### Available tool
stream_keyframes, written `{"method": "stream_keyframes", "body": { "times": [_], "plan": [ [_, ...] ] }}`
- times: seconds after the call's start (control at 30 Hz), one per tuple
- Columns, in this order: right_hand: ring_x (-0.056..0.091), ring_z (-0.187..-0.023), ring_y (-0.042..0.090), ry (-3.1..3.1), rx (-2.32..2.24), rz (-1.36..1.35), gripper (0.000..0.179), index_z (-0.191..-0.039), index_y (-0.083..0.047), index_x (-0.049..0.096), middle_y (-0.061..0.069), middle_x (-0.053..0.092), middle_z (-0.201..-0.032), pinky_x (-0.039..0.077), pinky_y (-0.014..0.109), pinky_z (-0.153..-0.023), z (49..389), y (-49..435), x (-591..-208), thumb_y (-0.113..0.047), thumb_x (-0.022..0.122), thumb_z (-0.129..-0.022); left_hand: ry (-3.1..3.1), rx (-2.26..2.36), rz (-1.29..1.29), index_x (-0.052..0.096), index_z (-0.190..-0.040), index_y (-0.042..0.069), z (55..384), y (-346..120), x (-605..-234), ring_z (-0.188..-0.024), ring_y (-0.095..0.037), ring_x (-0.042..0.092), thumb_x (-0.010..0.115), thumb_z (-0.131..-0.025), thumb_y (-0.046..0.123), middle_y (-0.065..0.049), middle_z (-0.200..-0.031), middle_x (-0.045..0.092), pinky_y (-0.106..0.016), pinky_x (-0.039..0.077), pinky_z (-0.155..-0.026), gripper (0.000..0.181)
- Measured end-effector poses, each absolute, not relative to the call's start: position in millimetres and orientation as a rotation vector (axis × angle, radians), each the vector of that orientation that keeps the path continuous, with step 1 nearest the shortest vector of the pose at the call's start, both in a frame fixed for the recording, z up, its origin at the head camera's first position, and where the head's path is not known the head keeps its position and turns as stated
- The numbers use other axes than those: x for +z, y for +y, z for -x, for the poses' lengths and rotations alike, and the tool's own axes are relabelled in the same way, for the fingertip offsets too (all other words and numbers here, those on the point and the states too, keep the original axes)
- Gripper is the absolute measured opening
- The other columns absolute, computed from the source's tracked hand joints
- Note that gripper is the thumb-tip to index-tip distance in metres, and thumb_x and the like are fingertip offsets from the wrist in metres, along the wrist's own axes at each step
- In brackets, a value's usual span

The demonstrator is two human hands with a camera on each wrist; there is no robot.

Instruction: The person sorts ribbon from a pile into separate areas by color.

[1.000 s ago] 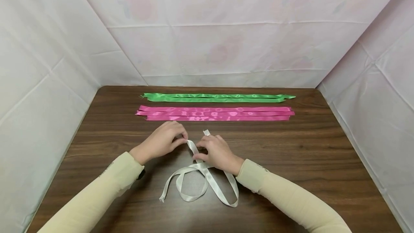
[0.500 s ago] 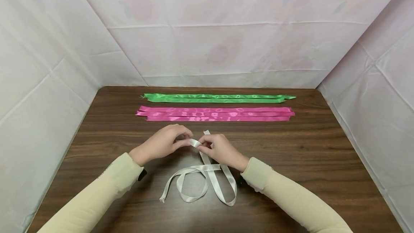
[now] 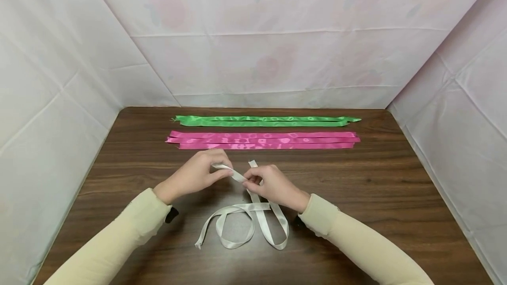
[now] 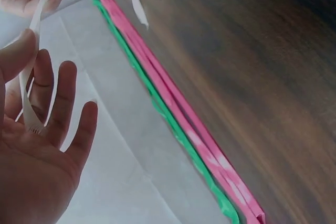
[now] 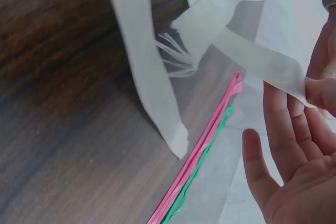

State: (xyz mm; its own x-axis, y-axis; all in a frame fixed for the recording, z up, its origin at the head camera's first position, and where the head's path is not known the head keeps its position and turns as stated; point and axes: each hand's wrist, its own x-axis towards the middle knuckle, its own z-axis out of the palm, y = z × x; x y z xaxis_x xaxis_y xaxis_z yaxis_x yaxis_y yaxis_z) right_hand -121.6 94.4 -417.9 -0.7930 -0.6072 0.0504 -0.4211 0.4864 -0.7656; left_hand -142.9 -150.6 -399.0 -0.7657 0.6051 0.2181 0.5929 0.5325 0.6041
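A white satin ribbon (image 3: 238,177) spans the short gap between my two hands. My left hand (image 3: 198,174) pinches it near its end between thumb and fingers. In the left wrist view the ribbon's tip (image 4: 32,124) lies against the left fingers, and the other fingers are spread. My right hand (image 3: 277,187) pinches the same strip a little further along with thumb and fingertips. The rest of the white ribbon (image 3: 235,246) lies below on the table in loops and crossing strips. A frayed white end (image 5: 184,45) shows in the right wrist view.
Pink ribbons (image 3: 261,140) lie straight across the table (image 3: 380,214) beyond my hands. Behind them is a parallel row of green ribbons (image 3: 257,122). White cloth walls (image 3: 285,56) rise at the back and both sides.
My right hand has moved from beside the strip to pinching it near the left hand. The ribbon's end now reaches further into the left hand. The looped part has shifted slightly.
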Motion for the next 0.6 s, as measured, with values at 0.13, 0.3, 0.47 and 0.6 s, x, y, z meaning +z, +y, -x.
{"method": "stream_keyframes", "body": {
  "times": [0.13, 0.3, 0.47, 0.6],
  "plan": [
    [0.061, -0.071, -0.004, 2.457, -1.23, 0.893, 0.01, -0.099, -0.005, 0.078, 0.0, 0.075, -0.079, 0.055, 0.019, -0.067, 118.9, 98.9, -410.6, -0.012, 0.071, -0.097, 2.782, 1.135, -1.066, 0.076, -0.09, 0.021, 141.4, -154.1, -390.2, -0.077, -0.004, 0.057, 0.081, -0.09, 0.017, 0.013, -0.083, 0.069, -0.026, 0.051, -0.073, 0.007],
    [0.069, -0.069, 0.008, 2.337, -1.297, 0.801, 0.012, -0.101, -0.001, 0.077, 0.011, 0.076, -0.079, 0.055, 0.02, -0.063, 117.3, 105.4, -399.1, -0.011, 0.072, -0.097, 2.86, 1.198, -1.057, 0.076, -0.09, 0.022, 141.9, -163.4, -382.9, -0.078, -0.002, 0.059, 0.082, -0.088, 0.016, 0.013, -0.084, 0.069, -0.026, 0.051, -0.074, 0.009],
    [0.071, -0.069, 0.019, 2.292, -1.304, 0.759, 0.01, -0.101, -0.004, 0.077, 0.016, 0.075, -0.079, 0.055, 0.022, -0.061, 116.7, 117.1, -388.1, -0.01, 0.072, -0.096, 2.915, 1.244, -1.013, 0.076, -0.09, 0.024, 144.3, -175.4, -375.6, -0.078, -0.001, 0.06, 0.084, -0.087, 0.014, 0.013, -0.085, 0.07, -0.02, 0.05, -0.074, 0.013],
    [0.066, -0.067, 0.014, 2.31, -1.275, 0.751, 0.008, -0.1, -0.007, 0.078, 0.011, 0.074, -0.08, 0.053, 0.021, -0.06, 117.6, 131.2, -382.6, -0.012, 0.074, -0.095, 2.951, 1.288, -0.971, 0.077, -0.091, 0.023, 145.2, -185.1, -370.3, -0.08, 0.0, 0.061, 0.084, -0.085, 0.01, 0.011, -0.088, 0.072, -0.015, 0.05, -0.075, 0.015]
  ]
}}
